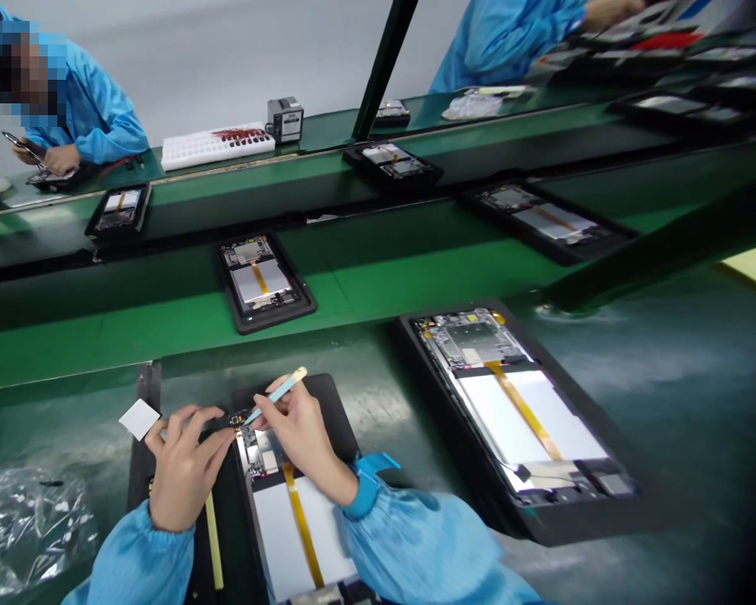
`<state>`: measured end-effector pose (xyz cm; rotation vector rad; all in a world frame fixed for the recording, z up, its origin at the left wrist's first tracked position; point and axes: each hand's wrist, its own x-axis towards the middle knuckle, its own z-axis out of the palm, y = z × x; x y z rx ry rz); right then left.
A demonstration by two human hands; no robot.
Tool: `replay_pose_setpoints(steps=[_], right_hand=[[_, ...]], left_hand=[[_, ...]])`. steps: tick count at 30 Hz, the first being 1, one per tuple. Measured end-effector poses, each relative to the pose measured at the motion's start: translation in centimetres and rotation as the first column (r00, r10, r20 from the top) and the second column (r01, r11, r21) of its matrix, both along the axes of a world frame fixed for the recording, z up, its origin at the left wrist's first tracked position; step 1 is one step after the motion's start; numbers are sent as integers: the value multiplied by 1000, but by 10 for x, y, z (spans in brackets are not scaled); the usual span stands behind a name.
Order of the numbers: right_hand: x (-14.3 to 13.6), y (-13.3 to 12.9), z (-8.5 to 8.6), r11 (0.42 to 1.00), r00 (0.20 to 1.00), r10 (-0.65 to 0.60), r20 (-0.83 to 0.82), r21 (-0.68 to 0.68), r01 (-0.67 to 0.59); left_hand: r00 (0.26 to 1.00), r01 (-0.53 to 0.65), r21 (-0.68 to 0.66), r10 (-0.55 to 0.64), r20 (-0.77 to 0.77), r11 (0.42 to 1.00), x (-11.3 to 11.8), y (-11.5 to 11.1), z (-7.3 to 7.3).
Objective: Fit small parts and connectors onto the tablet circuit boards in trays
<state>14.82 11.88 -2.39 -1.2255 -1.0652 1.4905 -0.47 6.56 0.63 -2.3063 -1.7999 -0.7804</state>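
Observation:
My right hand (pixel 299 428) grips light-blue tweezers (pixel 280 395), their tips down at the upper left corner of an opened tablet (pixel 274 504). Next to those tips sits a tiny dark part (pixel 236 418). My left hand (pixel 186 462) has its thumb and index finger drawn together at this same corner; whatever lies between them is too small to make out. A white square piece (pixel 139 418) is by my left little finger; whether the finger holds it is unclear. An orange ribbon cable (pixel 302 525) runs down the tablet's white battery. My right forearm covers part of the tablet.
A larger-looking opened tablet (pixel 529 403) in a black tray lies to the right. Clear plastic wrap (pixel 28 529) is at the left. More tablets, such as one (pixel 261 277) ahead, rest on the green line. Co-workers in blue sleeves (pixel 107 109) sit across, beyond a slanted post (pixel 384 67).

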Motion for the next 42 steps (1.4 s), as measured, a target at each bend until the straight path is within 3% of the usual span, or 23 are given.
replay_pose_setpoints(steps=[6,12,16,30,36,42], right_hand=[[-1,-1,2,1000,999,-11,-45,-15,10],[1,1,4,995,987,-100,-129,-25,97],[8,3,2,988,984,-156,-86,-19,155],[11,2,2,994,994,-106,7,21,105],[10,3,3,995,995,-95,16,20,95],[10,2,5,995,995,-101,9,24,101]], left_hand=[[1000,-6,2,6,2,1000,1,2,1],[1000,-19,8,18,2,1000,2,-1,4],[999,-32,-12,32,1,999,7,-8,5],[988,14,-47,-21,-155,999,12,-9,-4],[935,130,-8,-125,-333,991,5,-5,-1],[960,99,46,-83,-267,994,10,-7,-6]])
